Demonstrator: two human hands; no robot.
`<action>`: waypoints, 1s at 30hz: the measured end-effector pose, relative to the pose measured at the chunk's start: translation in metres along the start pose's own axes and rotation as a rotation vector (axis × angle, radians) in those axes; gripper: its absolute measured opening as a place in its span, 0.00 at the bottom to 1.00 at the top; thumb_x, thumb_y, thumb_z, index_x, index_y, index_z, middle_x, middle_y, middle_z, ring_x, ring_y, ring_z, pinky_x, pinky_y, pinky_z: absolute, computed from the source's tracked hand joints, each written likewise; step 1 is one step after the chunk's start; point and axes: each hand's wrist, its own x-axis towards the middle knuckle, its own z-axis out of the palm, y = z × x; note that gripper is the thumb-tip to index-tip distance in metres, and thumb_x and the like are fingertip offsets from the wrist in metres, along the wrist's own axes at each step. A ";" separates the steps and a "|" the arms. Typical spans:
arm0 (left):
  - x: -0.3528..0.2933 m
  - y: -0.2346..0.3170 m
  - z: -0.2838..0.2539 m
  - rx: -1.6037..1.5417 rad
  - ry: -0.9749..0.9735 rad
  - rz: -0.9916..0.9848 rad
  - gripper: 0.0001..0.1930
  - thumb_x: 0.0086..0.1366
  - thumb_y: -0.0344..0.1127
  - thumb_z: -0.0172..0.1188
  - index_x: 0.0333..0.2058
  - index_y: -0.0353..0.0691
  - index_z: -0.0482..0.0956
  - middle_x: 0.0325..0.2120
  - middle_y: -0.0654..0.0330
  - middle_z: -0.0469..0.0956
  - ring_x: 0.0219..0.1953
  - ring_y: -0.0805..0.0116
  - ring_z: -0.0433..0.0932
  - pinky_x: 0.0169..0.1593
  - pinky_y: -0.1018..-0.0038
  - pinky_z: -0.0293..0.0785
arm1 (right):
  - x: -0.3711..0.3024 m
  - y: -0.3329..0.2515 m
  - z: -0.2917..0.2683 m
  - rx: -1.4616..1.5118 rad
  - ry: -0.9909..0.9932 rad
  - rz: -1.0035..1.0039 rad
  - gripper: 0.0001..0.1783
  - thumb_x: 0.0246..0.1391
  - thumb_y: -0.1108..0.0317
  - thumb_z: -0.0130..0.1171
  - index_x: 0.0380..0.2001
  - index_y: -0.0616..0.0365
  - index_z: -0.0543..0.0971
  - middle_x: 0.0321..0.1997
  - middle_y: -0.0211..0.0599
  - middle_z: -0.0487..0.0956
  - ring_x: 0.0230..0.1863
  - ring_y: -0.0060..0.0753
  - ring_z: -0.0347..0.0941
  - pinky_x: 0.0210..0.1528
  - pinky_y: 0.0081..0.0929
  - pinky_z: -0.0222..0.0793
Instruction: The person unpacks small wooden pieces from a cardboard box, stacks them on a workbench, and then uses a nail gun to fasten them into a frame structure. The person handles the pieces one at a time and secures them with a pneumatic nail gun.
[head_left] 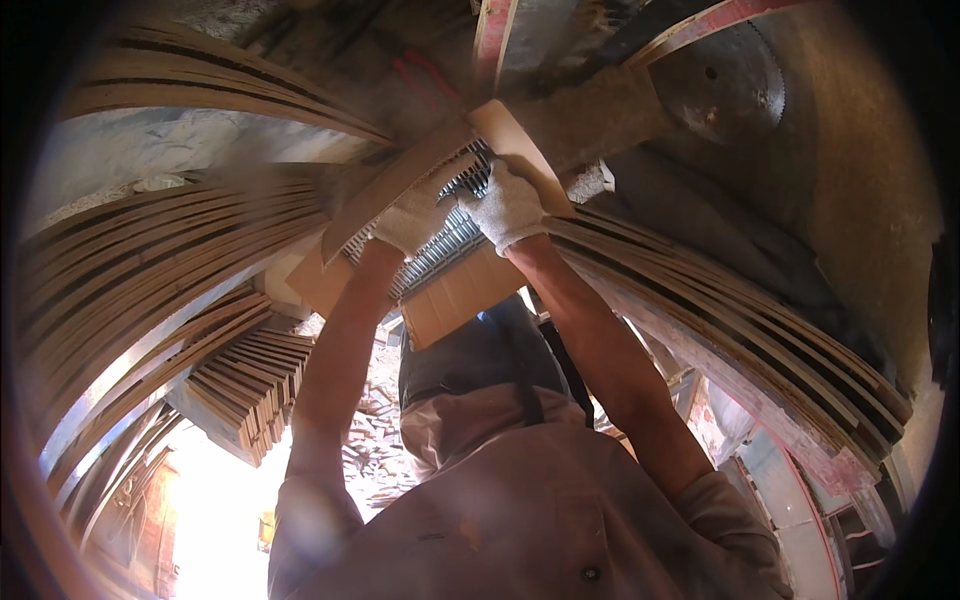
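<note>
An unlidded cardboard box (455, 310) with its flaps folded out stands in front of me. Inside lie tight rows of thin silvery metal strips (445, 250), which look like joined nails or staples. Both my hands wear pale knitted gloves and reach into the box. My left hand (412, 220) rests over the strips on the left side, its fingers stretched out towards the far end. Close beside it, my right hand (505, 205) bends its fingers down among the strips near the far right flap. What its fingertips grip, if anything, is hidden.
Stacked wooden boards (170, 235) rise on the left, and more long boards (740, 320) run along the right. A bundle of short wooden pieces (250, 385) sits lower left. A toothed circular saw blade (720, 85) lies at the far right. Wood scraps (380, 440) cover the ground below.
</note>
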 end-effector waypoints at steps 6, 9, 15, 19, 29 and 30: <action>0.020 -0.006 -0.006 0.109 -0.217 0.010 0.34 0.64 0.43 0.67 0.68 0.54 0.69 0.65 0.52 0.71 0.67 0.51 0.69 0.70 0.58 0.67 | -0.002 0.007 0.012 0.010 0.039 -0.016 0.39 0.46 0.48 0.76 0.54 0.60 0.73 0.35 0.49 0.85 0.36 0.55 0.84 0.42 0.45 0.81; 0.019 -0.013 0.001 0.080 -0.166 -0.010 0.33 0.64 0.44 0.65 0.68 0.54 0.69 0.64 0.52 0.72 0.67 0.51 0.69 0.70 0.59 0.67 | -0.009 0.012 0.011 0.005 0.076 -0.096 0.39 0.46 0.48 0.76 0.53 0.62 0.71 0.37 0.49 0.85 0.36 0.53 0.84 0.40 0.44 0.82; 0.029 -0.009 -0.003 -0.059 -0.206 -0.177 0.33 0.61 0.44 0.66 0.66 0.54 0.71 0.57 0.53 0.77 0.55 0.54 0.79 0.61 0.61 0.75 | -0.012 0.006 0.009 0.005 0.072 -0.065 0.44 0.45 0.44 0.78 0.54 0.63 0.69 0.36 0.48 0.84 0.34 0.51 0.84 0.38 0.42 0.82; 0.032 -0.004 0.002 0.009 -0.084 -0.140 0.32 0.59 0.44 0.69 0.64 0.55 0.74 0.45 0.56 0.81 0.45 0.58 0.82 0.52 0.64 0.80 | -0.009 -0.003 0.017 -0.027 0.099 -0.019 0.43 0.47 0.45 0.77 0.55 0.63 0.70 0.36 0.49 0.85 0.33 0.54 0.84 0.37 0.45 0.80; -0.006 -0.017 0.011 -0.210 0.013 -0.224 0.27 0.63 0.39 0.66 0.62 0.48 0.76 0.58 0.50 0.77 0.62 0.48 0.74 0.68 0.58 0.67 | -0.007 -0.001 0.006 -0.003 0.029 0.016 0.43 0.45 0.45 0.77 0.55 0.59 0.70 0.36 0.45 0.85 0.35 0.52 0.84 0.41 0.45 0.80; -0.015 -0.020 0.013 -0.211 0.046 -0.203 0.27 0.63 0.39 0.66 0.61 0.48 0.77 0.59 0.50 0.77 0.62 0.48 0.74 0.68 0.59 0.67 | -0.006 -0.001 0.007 -0.017 0.035 0.014 0.43 0.44 0.46 0.78 0.55 0.60 0.70 0.36 0.46 0.85 0.36 0.52 0.84 0.41 0.45 0.80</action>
